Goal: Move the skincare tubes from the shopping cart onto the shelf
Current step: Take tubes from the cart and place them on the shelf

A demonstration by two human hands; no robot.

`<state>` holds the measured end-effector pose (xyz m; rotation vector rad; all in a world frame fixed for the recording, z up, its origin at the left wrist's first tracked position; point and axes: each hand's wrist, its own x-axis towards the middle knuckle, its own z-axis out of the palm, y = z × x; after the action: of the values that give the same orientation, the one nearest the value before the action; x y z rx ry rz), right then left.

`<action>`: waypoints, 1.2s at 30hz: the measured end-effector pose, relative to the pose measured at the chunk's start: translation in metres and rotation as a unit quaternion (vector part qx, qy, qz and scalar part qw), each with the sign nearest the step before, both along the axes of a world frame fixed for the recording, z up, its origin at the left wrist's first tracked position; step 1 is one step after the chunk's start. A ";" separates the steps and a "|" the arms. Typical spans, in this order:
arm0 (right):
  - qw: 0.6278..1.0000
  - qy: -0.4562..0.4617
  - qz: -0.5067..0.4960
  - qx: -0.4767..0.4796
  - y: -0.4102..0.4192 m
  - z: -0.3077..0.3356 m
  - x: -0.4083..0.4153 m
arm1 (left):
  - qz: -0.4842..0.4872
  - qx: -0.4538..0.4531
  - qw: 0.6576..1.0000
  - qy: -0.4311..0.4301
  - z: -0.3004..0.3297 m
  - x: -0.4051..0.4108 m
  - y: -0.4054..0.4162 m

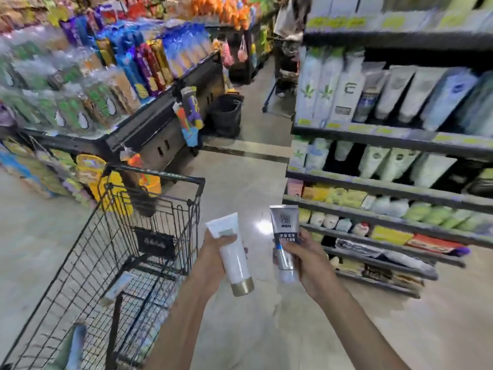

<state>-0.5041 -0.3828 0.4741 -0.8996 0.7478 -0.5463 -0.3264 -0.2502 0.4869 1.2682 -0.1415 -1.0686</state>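
My left hand (213,259) grips a white tube with a gold cap (234,259), cap pointing down, just right of the black wire shopping cart (149,236). My right hand (306,260) grips a silver tube marked MEN (285,236), also cap down, in front of the skincare shelf (386,140) on the right. Both tubes are held over the floor between cart and shelf. More tubes lie in the cart: a white one (117,288) and a blurred bluish one (76,345) at the near corner.
The skincare shelf unit holds rows of upright tubes and boxes on several levels. A snack shelf (106,84) runs along the left. A black bin (226,113) stands in the aisle ahead, and a person (289,20) stands at the far end.
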 end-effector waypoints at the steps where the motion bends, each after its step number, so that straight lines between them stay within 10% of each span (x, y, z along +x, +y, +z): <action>1: 1.000 0.000 -0.009 -0.003 -0.009 0.003 -0.018 | -0.025 -0.004 1.000 -0.011 0.000 -0.013 -0.016; 15: 0.992 0.017 -0.123 -0.014 -0.114 0.026 -0.212 | -0.078 -0.039 0.992 -0.087 0.021 -0.195 -0.176; 36: 0.983 0.004 -0.181 -0.039 -0.276 0.047 -0.221 | -0.178 -0.122 0.967 -0.132 0.061 -0.195 -0.397</action>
<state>-0.7247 -0.6588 0.5206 -0.8427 0.9098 -0.8989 -0.5211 -0.6469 0.5481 1.1793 -0.7061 -1.1388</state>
